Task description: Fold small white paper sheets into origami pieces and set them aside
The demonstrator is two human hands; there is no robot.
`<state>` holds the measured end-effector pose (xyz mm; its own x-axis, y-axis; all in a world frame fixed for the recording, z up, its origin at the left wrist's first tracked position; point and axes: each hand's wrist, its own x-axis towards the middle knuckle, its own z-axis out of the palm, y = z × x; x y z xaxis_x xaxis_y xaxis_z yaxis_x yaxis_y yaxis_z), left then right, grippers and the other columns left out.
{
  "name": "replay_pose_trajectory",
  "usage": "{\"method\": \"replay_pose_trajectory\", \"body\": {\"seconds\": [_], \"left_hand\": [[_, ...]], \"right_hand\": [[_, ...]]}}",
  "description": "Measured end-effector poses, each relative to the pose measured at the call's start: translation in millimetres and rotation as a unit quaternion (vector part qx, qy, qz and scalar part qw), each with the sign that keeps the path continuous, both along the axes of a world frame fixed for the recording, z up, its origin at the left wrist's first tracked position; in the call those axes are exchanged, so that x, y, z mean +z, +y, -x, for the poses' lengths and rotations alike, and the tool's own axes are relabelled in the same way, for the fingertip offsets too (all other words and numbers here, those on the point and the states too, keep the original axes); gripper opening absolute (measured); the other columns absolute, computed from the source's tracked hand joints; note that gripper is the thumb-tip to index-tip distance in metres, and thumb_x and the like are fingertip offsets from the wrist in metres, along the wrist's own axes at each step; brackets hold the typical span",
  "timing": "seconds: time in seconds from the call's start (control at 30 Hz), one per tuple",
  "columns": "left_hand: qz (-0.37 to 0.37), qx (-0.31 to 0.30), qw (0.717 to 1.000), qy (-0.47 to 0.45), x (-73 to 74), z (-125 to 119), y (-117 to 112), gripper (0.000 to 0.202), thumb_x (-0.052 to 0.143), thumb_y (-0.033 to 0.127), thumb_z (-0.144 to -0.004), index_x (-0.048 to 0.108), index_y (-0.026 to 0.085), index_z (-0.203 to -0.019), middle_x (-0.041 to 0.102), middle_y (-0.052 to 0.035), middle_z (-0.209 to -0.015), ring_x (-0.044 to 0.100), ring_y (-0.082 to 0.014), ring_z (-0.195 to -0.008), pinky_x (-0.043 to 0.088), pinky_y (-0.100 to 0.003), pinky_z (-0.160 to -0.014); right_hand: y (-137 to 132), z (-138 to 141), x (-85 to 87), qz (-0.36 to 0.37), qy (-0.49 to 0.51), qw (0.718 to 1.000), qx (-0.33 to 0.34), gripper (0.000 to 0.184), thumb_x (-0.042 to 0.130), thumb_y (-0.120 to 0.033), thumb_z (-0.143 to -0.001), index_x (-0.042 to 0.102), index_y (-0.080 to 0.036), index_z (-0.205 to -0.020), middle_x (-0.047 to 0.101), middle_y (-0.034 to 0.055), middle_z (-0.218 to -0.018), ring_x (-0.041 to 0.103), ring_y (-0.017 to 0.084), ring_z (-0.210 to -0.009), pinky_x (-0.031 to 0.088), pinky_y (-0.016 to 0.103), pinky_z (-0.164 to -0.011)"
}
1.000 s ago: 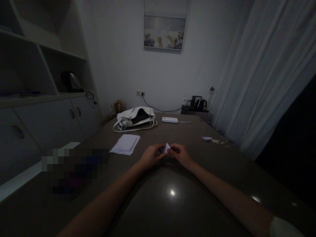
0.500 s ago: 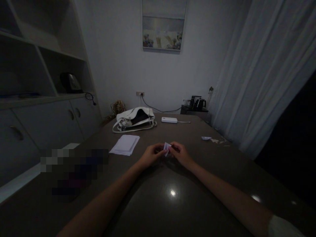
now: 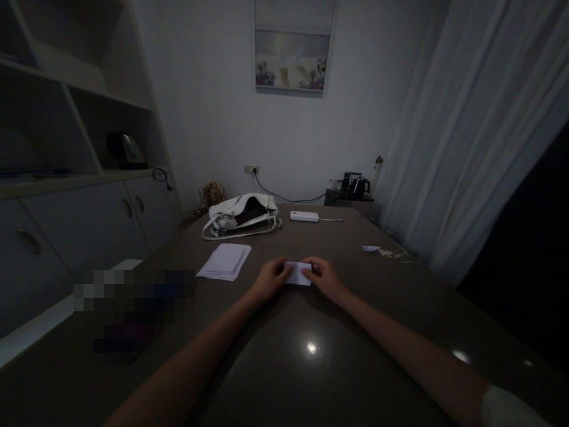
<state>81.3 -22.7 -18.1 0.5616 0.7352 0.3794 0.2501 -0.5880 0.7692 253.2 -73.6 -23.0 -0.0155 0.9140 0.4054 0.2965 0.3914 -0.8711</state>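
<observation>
One folded white paper (image 3: 297, 274) between left hand (image 3: 272, 277) and right hand (image 3: 325, 277), each pinching an end; uneven pull could skew or tear it.

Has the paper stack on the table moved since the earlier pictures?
No: judged against the wall socket, the paper stack stays put; the whole view only shifts slightly.

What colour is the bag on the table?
White, with a dark opening; the head view shows it.
</observation>
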Motion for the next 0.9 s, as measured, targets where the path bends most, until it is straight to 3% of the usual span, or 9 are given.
{"method": "replay_pose_trajectory", "body": {"seconds": [0.17,0.33,0.57,0.9], "left_hand": [[-0.048,0.060,0.995,0.064,4.2,6,-2,0.027,0.053,0.031,-0.078,0.064,0.013,-0.094,0.065,-0.0051,-0.078,0.057,-0.0152,-0.067,0.041,-0.023,-0.060],[-0.086,0.089,0.983,0.134,2.2,9,-1,0.023,0.058,0.029,-0.073,0.065,0.014,-0.089,0.064,-0.0043,-0.073,0.057,-0.0156,-0.067,0.039,-0.023,-0.058],[-0.117,0.089,0.974,0.174,1.4,10,0,0.023,0.059,0.030,-0.073,0.066,0.015,-0.089,0.065,-0.0046,-0.074,0.058,-0.0164,-0.067,0.039,-0.023,-0.058],[-0.023,0.074,0.986,0.150,8.6,12,2,0.032,0.067,0.030,-0.065,0.068,0.012,-0.091,0.067,-0.0057,-0.076,0.061,-0.0171,-0.070,0.043,-0.024,-0.062]], "right_hand": [[0,0,-0.9,0.027,-0.042,0.999,0.011,0.025,0.058,-0.026,-0.074,0.058,-0.014,-0.097,0.065,0.0033,-0.076,0.059,0.014,-0.064,0.044,0.025,-0.060],[-4,1,-0.2,0.006,-0.186,0.981,-0.061,0.023,0.057,-0.018,-0.074,0.060,-0.016,-0.097,0.056,-0.0020,-0.061,0.051,0.012,-0.054,0.040,0.023,-0.054],[-12,6,2.3,-0.089,-0.348,0.928,-0.100,0.019,0.058,-0.017,-0.076,0.066,-0.019,-0.093,0.055,0.0076,-0.102,0.052,0.018,-0.094,0.040,0.032,-0.083],[-13,6,3.2,-0.063,-0.392,0.912,-0.108,0.019,0.055,-0.020,-0.080,0.067,-0.019,-0.094,0.061,0.0062,-0.089,0.053,0.018,-0.087,0.040,0.030,-0.080]]}}
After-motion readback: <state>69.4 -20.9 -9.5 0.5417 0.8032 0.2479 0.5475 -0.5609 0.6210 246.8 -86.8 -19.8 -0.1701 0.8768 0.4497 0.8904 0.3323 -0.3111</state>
